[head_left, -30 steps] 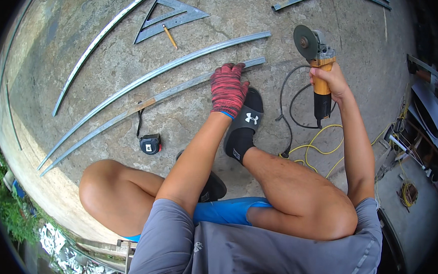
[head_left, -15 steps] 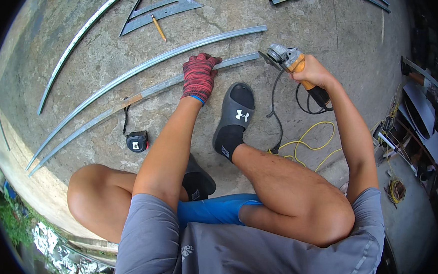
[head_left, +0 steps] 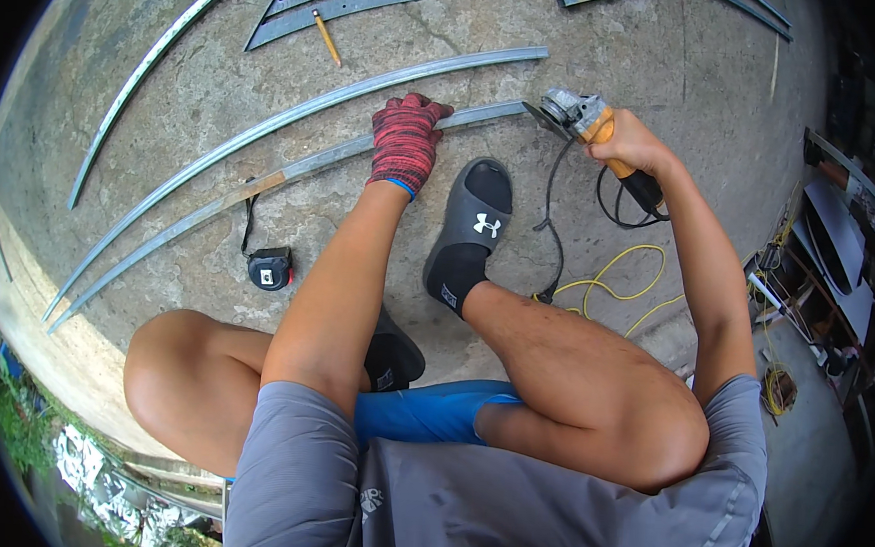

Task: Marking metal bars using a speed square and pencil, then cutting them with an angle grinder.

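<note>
My left hand (head_left: 406, 139), in a red and black glove, presses down on a long curved metal strip (head_left: 294, 169) that lies on the concrete floor. My bare right hand (head_left: 629, 142) grips an orange-handled angle grinder (head_left: 579, 115). Its disc sits at the right end of that strip, just right of my gloved hand. A black cord (head_left: 551, 220) runs from the grinder toward my right foot in a dark slide sandal (head_left: 468, 225).
A second curved strip (head_left: 297, 115) lies just beyond the first, a third (head_left: 150, 65) further left. A metal triangle (head_left: 324, 1) and a pencil (head_left: 326, 36) lie at the top. A tape measure (head_left: 270, 266) sits near my left knee. A yellow cable (head_left: 612, 284) coils at right.
The grinder has come down from a raised position to the end of the strip. My left hand has stayed on the strip while the view shifted slightly.
</note>
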Available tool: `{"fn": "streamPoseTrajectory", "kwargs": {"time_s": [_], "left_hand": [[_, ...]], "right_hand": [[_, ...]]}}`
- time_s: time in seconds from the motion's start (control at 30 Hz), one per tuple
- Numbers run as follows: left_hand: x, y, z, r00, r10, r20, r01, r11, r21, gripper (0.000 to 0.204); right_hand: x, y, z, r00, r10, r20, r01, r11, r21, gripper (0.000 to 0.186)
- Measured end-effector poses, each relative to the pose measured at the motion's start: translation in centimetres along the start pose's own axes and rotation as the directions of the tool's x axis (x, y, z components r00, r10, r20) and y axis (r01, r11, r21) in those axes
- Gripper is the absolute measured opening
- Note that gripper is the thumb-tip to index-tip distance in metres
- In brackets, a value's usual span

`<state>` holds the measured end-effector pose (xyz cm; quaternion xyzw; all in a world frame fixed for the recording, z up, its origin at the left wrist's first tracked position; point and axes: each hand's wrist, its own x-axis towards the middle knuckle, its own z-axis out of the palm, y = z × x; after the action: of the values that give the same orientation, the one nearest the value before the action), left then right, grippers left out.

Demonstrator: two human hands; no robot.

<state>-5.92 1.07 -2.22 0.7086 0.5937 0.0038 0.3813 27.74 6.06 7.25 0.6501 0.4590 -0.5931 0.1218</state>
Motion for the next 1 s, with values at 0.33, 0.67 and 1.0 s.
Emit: {"fn": "streamPoseTrajectory", "kwargs": {"time_s": [0.33,0.67,1.0], "left_hand": [[-0.1,0.3,-0.2,1.0,-0.009,-0.007,0.009,1.0,-0.008,0.038],[-0.1,0.1,0.1,1.0,-0.007,-0.008,0.007,1.0,-0.008,0.037],[0.0,0.1,0.1,1.0,-0.009,0.005,0.009,1.0,-0.006,0.037]], "right_hand": [[0.5,0.2,-0.1,1.0,-0.002,0.03,0.002,1.0,0.005,0.02],[0.5,-0.3,-0.2,0.999,0.02,0.026,-0.019,0.999,-0.029,0.022],[0.8,0.0,-0.3,0.999,0.02,0.031,-0.019,0.999,-0.032,0.023]]}}
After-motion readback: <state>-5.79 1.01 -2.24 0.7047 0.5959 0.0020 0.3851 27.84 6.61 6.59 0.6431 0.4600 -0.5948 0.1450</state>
